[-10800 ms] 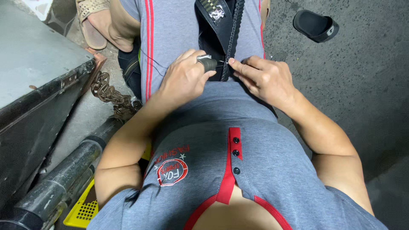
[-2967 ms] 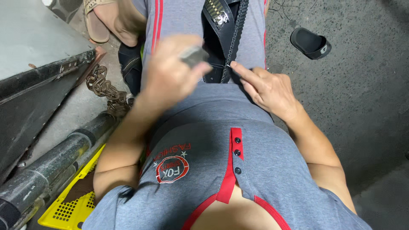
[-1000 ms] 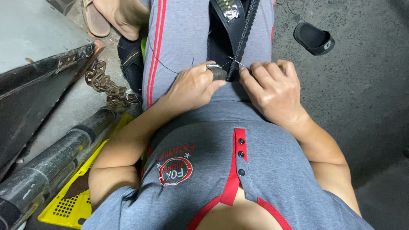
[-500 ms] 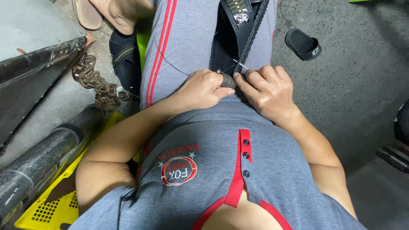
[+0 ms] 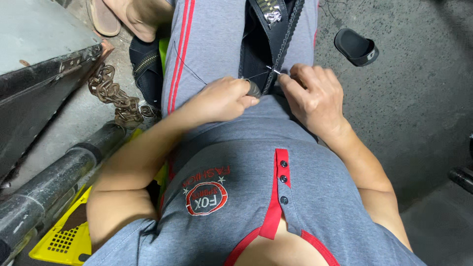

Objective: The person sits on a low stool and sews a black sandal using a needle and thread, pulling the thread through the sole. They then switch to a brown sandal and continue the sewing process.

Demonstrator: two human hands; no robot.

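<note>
concrete floor – black sandal, rusty chain, both hands' fingers pinching needle, black strap

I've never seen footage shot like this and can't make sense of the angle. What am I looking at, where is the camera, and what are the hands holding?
There is no machine here. The camera sits on a person's head and looks straight down their chest, so you see their grey shirt, both arms and their lap. The person sits with a black fabric piece edged in black trim lying on their grey striped trousers. The left hand pinches the fabric, with what looks like a thimble on one finger. The right hand holds a needle, and dark thread loops across the thigh. Around them on the concrete floor: a rusty chain, a black sandal, a dark pipe and a yellow crate.
</note>
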